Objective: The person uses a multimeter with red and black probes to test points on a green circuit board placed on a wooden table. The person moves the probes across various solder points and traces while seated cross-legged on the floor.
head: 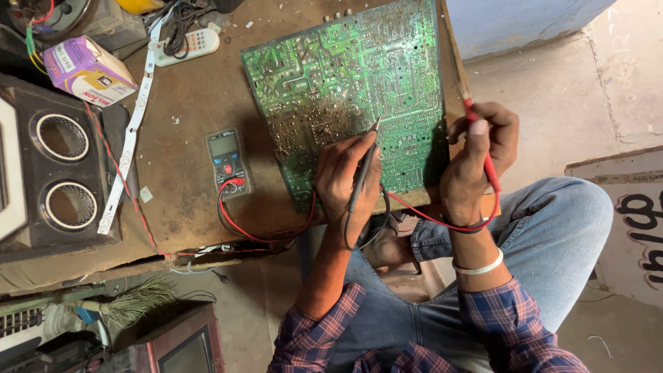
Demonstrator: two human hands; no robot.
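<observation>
A large green circuit board [352,83] lies solder side up on a worn brown workbench [186,103]. My left hand [345,181] holds a black probe [364,164], its tip touching the board near the lower middle. My right hand [476,162] grips a red probe [483,148] at the board's right edge, its tip pointing up along that edge. Red and black leads [262,235] run from the probes to a small dark multimeter [228,162] lying left of the board.
A black speaker cabinet [48,166] with two round openings fills the left. A white LED strip [128,145], a small purple and white box [86,69] and a white remote [186,45] lie at the bench's back. A brush [138,304] and an old television set [179,342] sit below.
</observation>
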